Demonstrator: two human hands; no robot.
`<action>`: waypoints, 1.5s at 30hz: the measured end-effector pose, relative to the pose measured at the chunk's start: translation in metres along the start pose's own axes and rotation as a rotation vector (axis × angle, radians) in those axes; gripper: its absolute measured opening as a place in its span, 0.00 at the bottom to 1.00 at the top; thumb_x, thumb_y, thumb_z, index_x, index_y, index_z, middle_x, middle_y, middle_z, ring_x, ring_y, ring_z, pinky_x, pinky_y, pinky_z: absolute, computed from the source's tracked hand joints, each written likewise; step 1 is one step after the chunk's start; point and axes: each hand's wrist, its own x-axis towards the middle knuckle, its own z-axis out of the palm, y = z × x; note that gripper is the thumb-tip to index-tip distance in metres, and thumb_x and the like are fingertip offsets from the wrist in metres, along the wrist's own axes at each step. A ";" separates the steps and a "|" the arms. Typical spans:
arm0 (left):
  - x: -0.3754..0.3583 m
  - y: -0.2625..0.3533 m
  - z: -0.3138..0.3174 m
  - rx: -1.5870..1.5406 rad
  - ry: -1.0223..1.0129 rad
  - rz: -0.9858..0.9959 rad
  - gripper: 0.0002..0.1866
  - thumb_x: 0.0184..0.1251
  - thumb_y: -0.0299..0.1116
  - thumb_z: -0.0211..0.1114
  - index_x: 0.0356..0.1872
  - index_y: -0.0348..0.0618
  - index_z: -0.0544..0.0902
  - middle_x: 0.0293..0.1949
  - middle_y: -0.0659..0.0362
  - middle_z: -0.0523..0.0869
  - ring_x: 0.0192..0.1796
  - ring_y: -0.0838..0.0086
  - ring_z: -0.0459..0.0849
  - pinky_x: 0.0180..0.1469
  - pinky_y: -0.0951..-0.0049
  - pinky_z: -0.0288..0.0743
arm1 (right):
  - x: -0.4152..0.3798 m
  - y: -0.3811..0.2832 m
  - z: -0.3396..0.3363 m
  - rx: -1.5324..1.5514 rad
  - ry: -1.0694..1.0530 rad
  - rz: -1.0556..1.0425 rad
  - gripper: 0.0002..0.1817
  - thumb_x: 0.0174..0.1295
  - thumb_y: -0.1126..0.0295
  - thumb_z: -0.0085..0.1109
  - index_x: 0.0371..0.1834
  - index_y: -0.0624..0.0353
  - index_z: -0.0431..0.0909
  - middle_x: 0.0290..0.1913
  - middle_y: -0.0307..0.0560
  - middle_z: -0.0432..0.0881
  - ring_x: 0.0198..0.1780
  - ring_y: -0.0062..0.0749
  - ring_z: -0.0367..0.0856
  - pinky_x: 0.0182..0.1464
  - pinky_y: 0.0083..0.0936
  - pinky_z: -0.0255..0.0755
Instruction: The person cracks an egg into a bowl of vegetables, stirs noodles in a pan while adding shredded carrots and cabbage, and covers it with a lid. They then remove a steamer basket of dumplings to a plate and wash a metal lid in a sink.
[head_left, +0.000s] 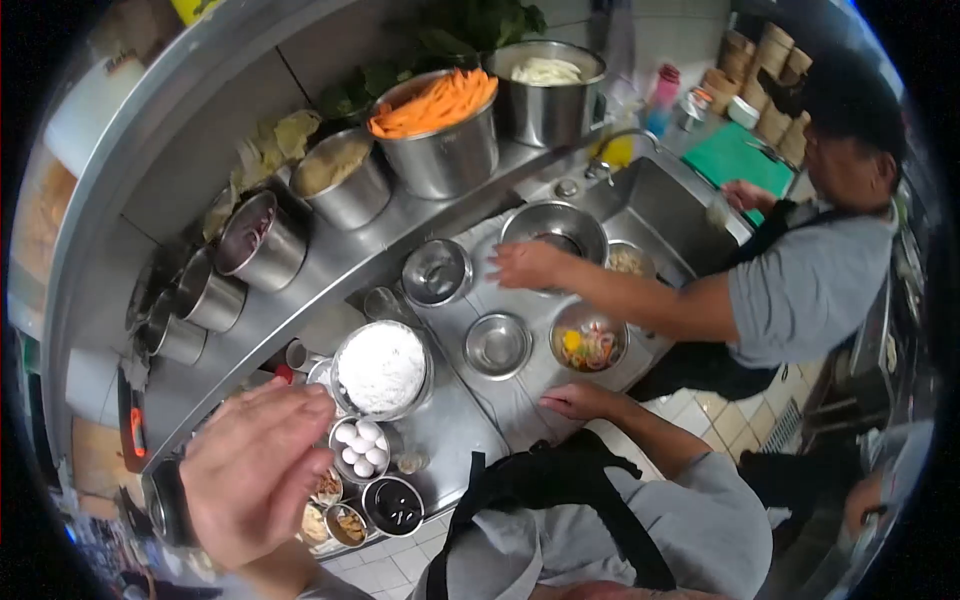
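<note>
My left hand (pixel 262 470) is raised close to the camera at the lower left, open and empty, with its fingers stretched out side by side. Under and beyond it are a bowl of white powder (pixel 381 368), a bowl of white eggs (pixel 361 447) and a pot of dark liquid (pixel 393 505). My right hand (pixel 575 400) rests at the counter's near edge, open, holding nothing that I can make out. Just above it stands a metal bowl with sliced vegetables and a yolk (pixel 589 338). An empty metal bowl (pixel 497 346) is to its upper left.
At the right, a co-worker (pixel 820 270) reaches one hand (pixel 535 265) over a large bowl (pixel 555 228); the other is near a green board (pixel 738 158). A sink (pixel 670 215) lies behind. Pots, one with orange strips (pixel 435 105), line the raised shelf (pixel 330 250).
</note>
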 end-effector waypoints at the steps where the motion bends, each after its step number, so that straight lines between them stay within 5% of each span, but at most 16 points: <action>1: 0.009 -0.001 0.002 0.070 0.026 -0.005 0.15 0.54 0.26 0.74 0.44 0.35 0.87 0.40 0.49 0.90 0.45 0.55 0.90 0.54 0.58 0.82 | 0.008 0.001 -0.016 0.083 0.058 -0.046 0.16 0.72 0.55 0.54 0.39 0.57 0.81 0.33 0.58 0.83 0.37 0.57 0.83 0.42 0.45 0.75; 3: 0.030 -0.002 0.007 0.235 0.083 -0.035 0.13 0.54 0.18 0.70 0.43 0.37 0.88 0.37 0.53 0.91 0.41 0.61 0.90 0.48 0.67 0.82 | 0.022 0.004 -0.043 0.061 0.032 -0.028 0.16 0.73 0.56 0.55 0.38 0.58 0.81 0.31 0.57 0.83 0.34 0.52 0.82 0.40 0.41 0.75; 9: 0.083 -0.032 0.003 0.262 0.168 -0.192 0.12 0.60 0.20 0.68 0.45 0.38 0.88 0.35 0.52 0.90 0.35 0.69 0.87 0.40 0.73 0.78 | 0.044 0.004 -0.036 0.207 0.033 0.033 0.15 0.72 0.58 0.56 0.37 0.59 0.81 0.29 0.53 0.80 0.31 0.35 0.80 0.40 0.33 0.74; 12: 0.107 -0.053 0.005 0.191 0.200 -0.235 0.10 0.65 0.21 0.65 0.46 0.36 0.87 0.36 0.52 0.89 0.37 0.69 0.87 0.42 0.73 0.78 | 0.043 0.009 -0.010 0.070 0.042 -0.249 0.14 0.72 0.58 0.56 0.41 0.58 0.82 0.31 0.54 0.81 0.33 0.37 0.82 0.43 0.32 0.75; 18: 0.159 -0.092 0.017 0.081 0.209 -0.151 0.12 0.67 0.22 0.63 0.49 0.35 0.86 0.37 0.48 0.90 0.40 0.65 0.89 0.46 0.70 0.80 | 0.026 0.001 0.002 0.076 0.034 -0.120 0.16 0.71 0.56 0.54 0.50 0.54 0.83 0.35 0.57 0.84 0.37 0.47 0.84 0.44 0.36 0.76; 22: 0.207 -0.113 0.033 0.120 -0.001 -0.169 0.14 0.68 0.31 0.65 0.50 0.33 0.85 0.41 0.51 0.90 0.43 0.70 0.88 0.49 0.72 0.80 | 0.006 0.012 -0.004 0.098 0.050 0.051 0.19 0.70 0.55 0.53 0.55 0.51 0.83 0.38 0.58 0.85 0.39 0.54 0.85 0.44 0.39 0.77; 28: 0.264 -0.129 0.079 0.195 -0.333 -0.161 0.24 0.64 0.42 0.70 0.53 0.33 0.84 0.44 0.47 0.89 0.47 0.63 0.88 0.52 0.68 0.79 | -0.004 0.019 -0.002 0.135 0.241 0.021 0.16 0.70 0.56 0.58 0.41 0.59 0.84 0.30 0.59 0.82 0.31 0.54 0.82 0.36 0.39 0.74; 32: 0.282 -0.150 0.093 0.271 -0.500 -0.143 0.27 0.64 0.44 0.69 0.58 0.33 0.82 0.48 0.44 0.88 0.50 0.60 0.87 0.54 0.66 0.79 | -0.016 0.010 -0.006 0.162 0.171 0.171 0.13 0.70 0.60 0.59 0.42 0.58 0.85 0.31 0.58 0.84 0.32 0.51 0.84 0.38 0.38 0.75; 33: 0.279 -0.159 0.092 0.263 -0.503 -0.141 0.27 0.64 0.44 0.69 0.58 0.33 0.82 0.48 0.44 0.88 0.50 0.60 0.87 0.54 0.66 0.79 | -0.022 0.005 -0.016 0.126 0.119 0.168 0.12 0.70 0.62 0.60 0.42 0.58 0.85 0.32 0.57 0.84 0.34 0.48 0.85 0.38 0.36 0.76; 35: 0.264 -0.169 0.085 0.105 -0.162 -0.016 0.24 0.66 0.41 0.68 0.58 0.36 0.82 0.49 0.44 0.88 0.49 0.60 0.88 0.53 0.65 0.79 | -0.025 -0.022 -0.065 -0.037 0.025 0.154 0.10 0.68 0.65 0.62 0.45 0.58 0.85 0.37 0.55 0.87 0.37 0.40 0.88 0.40 0.34 0.80; 37: 0.249 -0.161 0.068 0.150 -0.101 -0.042 0.22 0.66 0.39 0.67 0.57 0.36 0.83 0.49 0.45 0.88 0.48 0.61 0.88 0.52 0.66 0.80 | -0.025 -0.044 -0.126 -0.167 0.202 -0.046 0.10 0.67 0.66 0.63 0.46 0.56 0.85 0.38 0.54 0.87 0.36 0.40 0.88 0.40 0.34 0.81; 38: 0.240 -0.154 0.056 0.206 -0.037 -0.067 0.21 0.67 0.38 0.66 0.56 0.37 0.84 0.48 0.45 0.88 0.47 0.61 0.89 0.51 0.67 0.80 | -0.021 -0.072 -0.165 -0.251 0.188 0.044 0.10 0.64 0.68 0.66 0.47 0.56 0.85 0.41 0.53 0.88 0.37 0.42 0.88 0.42 0.34 0.82; 41: 0.199 -0.130 0.025 0.330 0.032 -0.068 0.18 0.68 0.35 0.66 0.55 0.37 0.84 0.47 0.45 0.89 0.45 0.61 0.89 0.50 0.66 0.80 | 0.002 -0.157 -0.265 -0.583 0.364 -0.246 0.13 0.61 0.70 0.67 0.48 0.59 0.83 0.30 0.50 0.83 0.30 0.43 0.84 0.33 0.37 0.79; 45: 0.138 -0.104 -0.004 0.271 0.015 -0.126 0.17 0.67 0.32 0.66 0.54 0.36 0.84 0.47 0.45 0.88 0.45 0.61 0.89 0.49 0.65 0.80 | 0.059 -0.263 -0.332 -0.800 0.554 -0.562 0.14 0.63 0.72 0.62 0.50 0.64 0.80 0.36 0.54 0.80 0.37 0.48 0.81 0.41 0.38 0.76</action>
